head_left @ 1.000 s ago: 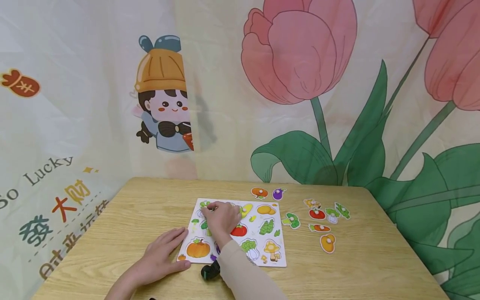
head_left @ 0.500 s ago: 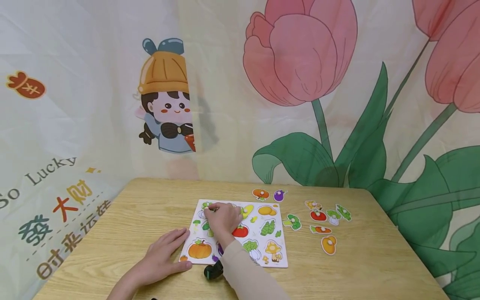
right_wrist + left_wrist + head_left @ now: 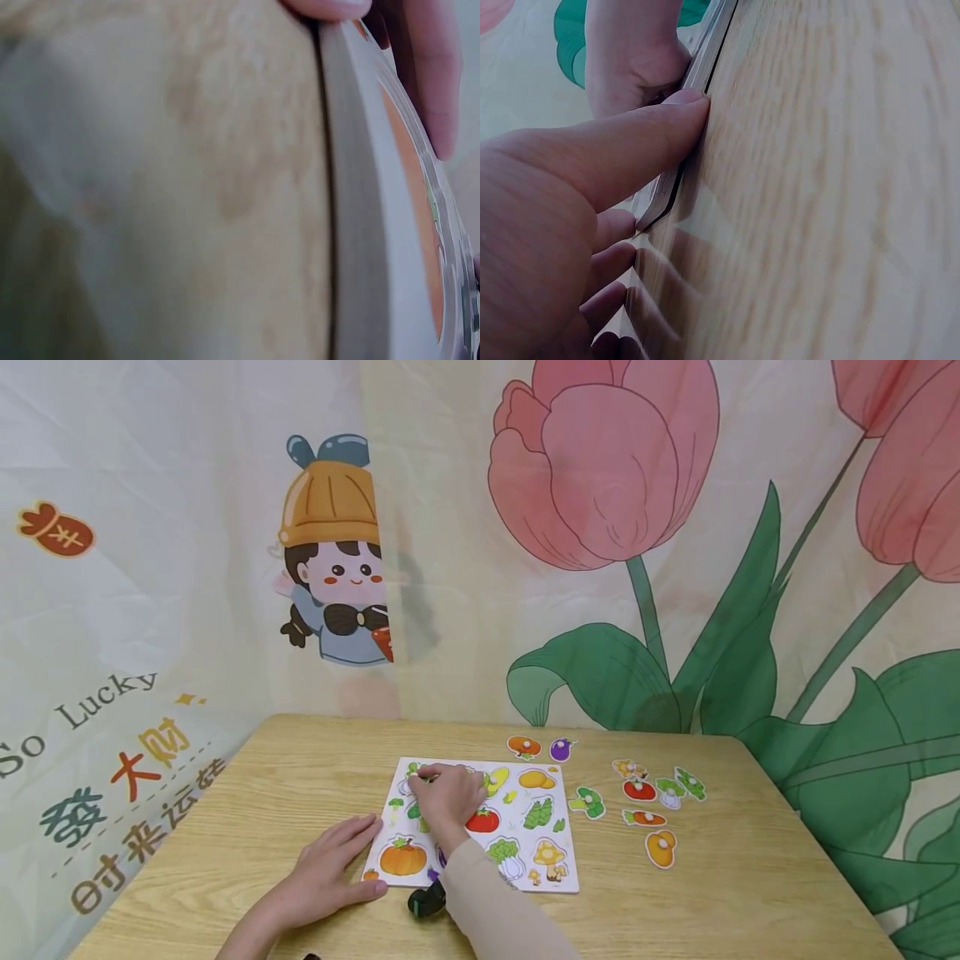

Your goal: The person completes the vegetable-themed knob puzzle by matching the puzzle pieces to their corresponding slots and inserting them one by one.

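Note:
A white vegetable puzzle board (image 3: 520, 837) lies flat on the wooden table. My left hand (image 3: 324, 867) rests at its near left corner, thumb along the front edge and the other fingers loosely extended by the left side. In the left wrist view the thumb (image 3: 649, 142) presses against the board's edge. My right hand (image 3: 450, 797) reaches over the board to its far left part. There its thumb and forefinger pinch a small puzzle piece, mostly hidden beneath them, where green leaves and a white shape show. The right wrist view catches mainly the board's edge (image 3: 360, 210) and table.
Loose knobbed pieces lie to the right: a broccoli (image 3: 588, 803), a tomato (image 3: 639, 789), a carrot (image 3: 643, 817) and several others. A pumpkin piece (image 3: 523, 746) and an eggplant piece (image 3: 561, 749) lie behind the board. A black device (image 3: 427, 900) sits at my right wrist.
The head view shifts slightly. Both hands keep their places on and beside the board, and the loose pieces stay put.

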Demonstrator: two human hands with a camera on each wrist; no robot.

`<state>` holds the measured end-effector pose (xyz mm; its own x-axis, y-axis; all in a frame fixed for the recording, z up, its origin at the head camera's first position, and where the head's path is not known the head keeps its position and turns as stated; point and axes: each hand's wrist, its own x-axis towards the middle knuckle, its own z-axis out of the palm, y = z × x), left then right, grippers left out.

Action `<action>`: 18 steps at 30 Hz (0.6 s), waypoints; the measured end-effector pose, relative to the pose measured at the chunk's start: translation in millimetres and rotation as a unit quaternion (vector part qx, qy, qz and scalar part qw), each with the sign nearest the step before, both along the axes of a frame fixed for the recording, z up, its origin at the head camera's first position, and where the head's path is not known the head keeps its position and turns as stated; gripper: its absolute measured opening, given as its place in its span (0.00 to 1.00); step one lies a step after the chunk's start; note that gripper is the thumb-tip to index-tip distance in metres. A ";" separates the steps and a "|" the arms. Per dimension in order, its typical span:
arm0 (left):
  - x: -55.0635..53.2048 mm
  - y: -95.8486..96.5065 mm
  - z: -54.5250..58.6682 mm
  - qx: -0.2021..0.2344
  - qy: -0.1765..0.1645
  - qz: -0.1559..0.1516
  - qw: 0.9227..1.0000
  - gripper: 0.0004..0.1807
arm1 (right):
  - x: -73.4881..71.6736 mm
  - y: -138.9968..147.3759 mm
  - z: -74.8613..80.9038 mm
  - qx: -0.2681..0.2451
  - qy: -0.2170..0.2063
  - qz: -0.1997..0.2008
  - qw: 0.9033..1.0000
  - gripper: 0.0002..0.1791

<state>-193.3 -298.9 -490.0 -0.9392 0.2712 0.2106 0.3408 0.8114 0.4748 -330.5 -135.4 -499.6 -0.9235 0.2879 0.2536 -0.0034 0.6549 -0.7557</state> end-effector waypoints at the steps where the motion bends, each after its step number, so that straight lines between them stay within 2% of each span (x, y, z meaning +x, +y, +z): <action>1: -0.1 0.0 -0.3 0.001 0.001 0.000 1.000 0.50 | 0.0 0.0 -0.1 0.001 0.001 0.000 1.000 0.06; 9: -0.3 -0.4 -0.2 -0.004 -0.002 0.001 1.000 0.50 | -1.1 -1.4 -3.1 0.018 0.009 -0.003 1.000 0.06; 18: 1.4 0.3 0.6 -0.010 0.005 -0.002 1.000 0.50 | -2.6 -3.9 -2.5 0.024 -0.002 -0.013 1.000 0.07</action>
<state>-191.9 -298.6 -489.3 -0.9356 0.2799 0.2150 0.3496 0.8189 0.4552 -333.1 -139.3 -502.1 -0.9172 0.2989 0.2635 0.0171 0.6903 -0.7233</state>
